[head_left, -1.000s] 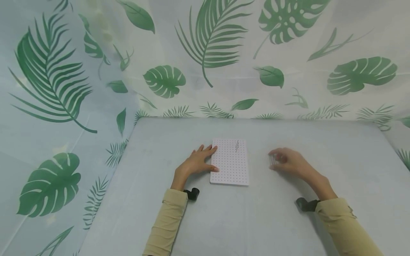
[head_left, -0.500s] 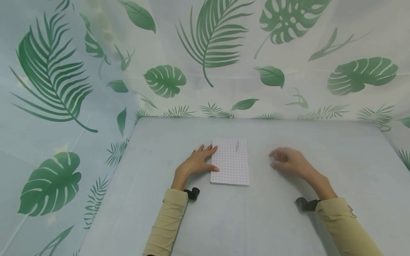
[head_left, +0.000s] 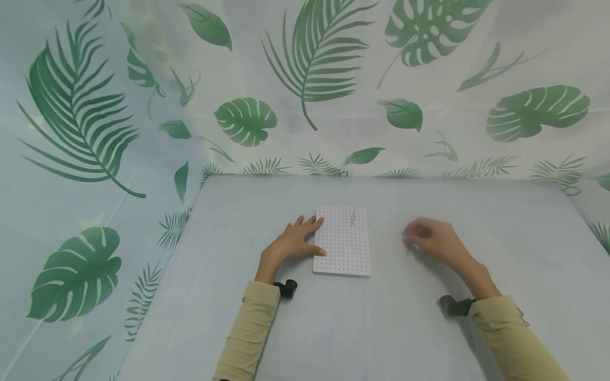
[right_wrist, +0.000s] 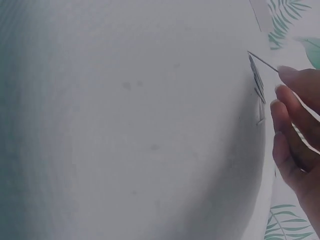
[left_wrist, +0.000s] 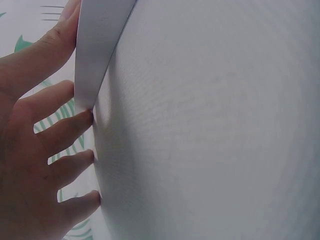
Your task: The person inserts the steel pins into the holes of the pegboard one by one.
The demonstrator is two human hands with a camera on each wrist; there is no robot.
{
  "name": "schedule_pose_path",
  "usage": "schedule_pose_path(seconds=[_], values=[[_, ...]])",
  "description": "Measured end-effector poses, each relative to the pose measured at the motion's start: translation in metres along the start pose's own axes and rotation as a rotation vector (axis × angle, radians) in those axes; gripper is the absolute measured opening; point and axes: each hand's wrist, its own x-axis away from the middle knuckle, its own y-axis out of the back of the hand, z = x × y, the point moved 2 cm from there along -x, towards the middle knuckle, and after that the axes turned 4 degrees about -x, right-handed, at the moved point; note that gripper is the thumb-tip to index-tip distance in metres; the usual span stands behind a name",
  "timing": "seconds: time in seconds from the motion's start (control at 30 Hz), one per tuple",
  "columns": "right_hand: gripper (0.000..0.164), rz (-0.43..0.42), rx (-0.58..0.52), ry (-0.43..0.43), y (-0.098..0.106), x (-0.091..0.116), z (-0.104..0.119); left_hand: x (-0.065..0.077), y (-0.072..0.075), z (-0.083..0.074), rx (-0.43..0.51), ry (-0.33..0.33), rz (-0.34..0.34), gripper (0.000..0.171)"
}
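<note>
A white pegboard (head_left: pixel 342 248) with a grid of small dots lies flat mid-table. Several thin dark metal pins (head_left: pixel 353 217) show near its far right corner. My left hand (head_left: pixel 294 239) rests along the board's left side, thumb and forefinger over its edge, the other fingers spread on the table. In the left wrist view the thick side wall (left_wrist: pixel 97 60) of the board shows beside the thumb. Right of the board, my right hand (right_wrist: pixel 300 125) pinches one thin metal pin (right_wrist: pixel 263 62) between thumb and forefinger. Close below its tip, several loose pins (right_wrist: pixel 256 79) lie on the table.
The pale table (head_left: pixel 371 328) has a white curtain (head_left: pixel 343 79) with green leaf prints behind it and at the left. Black wrist mounts (head_left: pixel 287 289) sit at both cuffs.
My right hand has drawn its fingers together and lifted slightly. Fewer loose pins show past its fingertips in the head view. The left hand and the board have stayed put.
</note>
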Motion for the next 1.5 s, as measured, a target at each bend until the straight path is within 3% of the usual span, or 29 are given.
schedule_pose_path(seconds=[0.53, 1.5], values=[[0.02, -0.073, -0.069, 0.044, -0.007, 0.002, 0.007, 0.002, -0.001, -0.001, 0.011, 0.006, 0.016, 0.092], [0.019, -0.065, -0.09, 0.073, -0.016, -0.009, 0.027, 0.001, 0.0, -0.001, 0.021, 0.003, 0.003, 0.092]])
